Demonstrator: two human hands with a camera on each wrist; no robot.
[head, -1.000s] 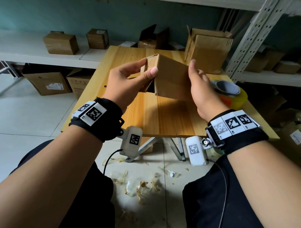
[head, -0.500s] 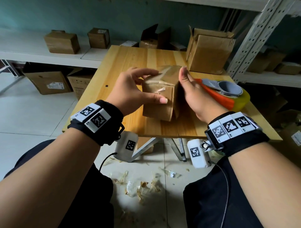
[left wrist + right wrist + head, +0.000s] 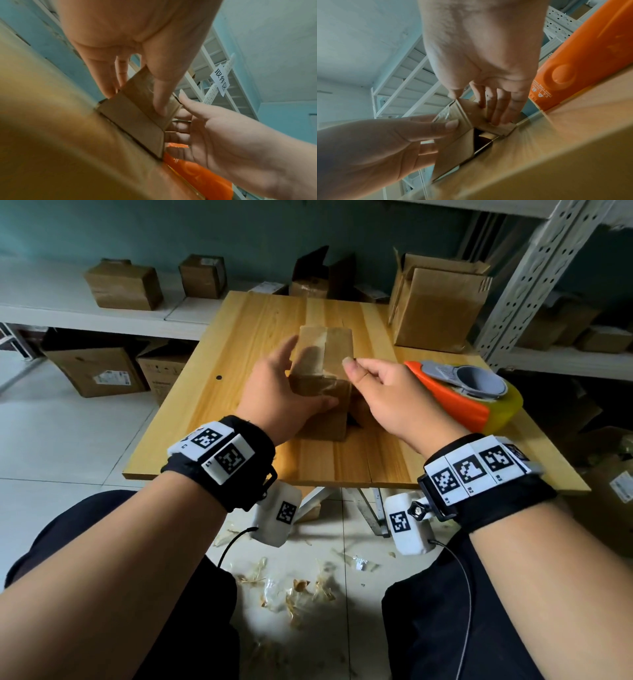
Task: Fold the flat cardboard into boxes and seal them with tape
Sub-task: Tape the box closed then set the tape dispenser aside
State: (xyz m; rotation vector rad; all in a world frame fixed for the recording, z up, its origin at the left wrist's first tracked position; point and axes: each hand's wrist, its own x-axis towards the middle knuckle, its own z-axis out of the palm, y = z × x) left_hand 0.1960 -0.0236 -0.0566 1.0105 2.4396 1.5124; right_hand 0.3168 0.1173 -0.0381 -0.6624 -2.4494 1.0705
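Observation:
A small cardboard box (image 3: 334, 350) stands on the wooden table (image 3: 239, 344), with shiny clear tape over its top. My left hand (image 3: 274, 395) grips it from the left, thumb (image 3: 159, 105) laid across the near face. My right hand (image 3: 380, 395) is at the box's right side. Its fingers (image 3: 498, 112) lie fairly straight against a side flap, and the thumb sits at the top edge. A dark gap (image 3: 481, 139) shows at the box's (image 3: 453, 143) lower corner. The orange and yellow tape dispenser (image 3: 476, 402) lies just right of my right hand.
A larger open carton (image 3: 435, 306) stands at the table's far right corner. Metal shelving (image 3: 524, 278) rises to the right. More boxes (image 3: 123, 285) sit on the white ledge behind and on the floor at left. Tape scraps litter the floor (image 3: 294, 587) between my knees.
The box was held up in the air, then turned and lowered; it now stands on the table. My right hand shifted from its far edge to the right side flap.

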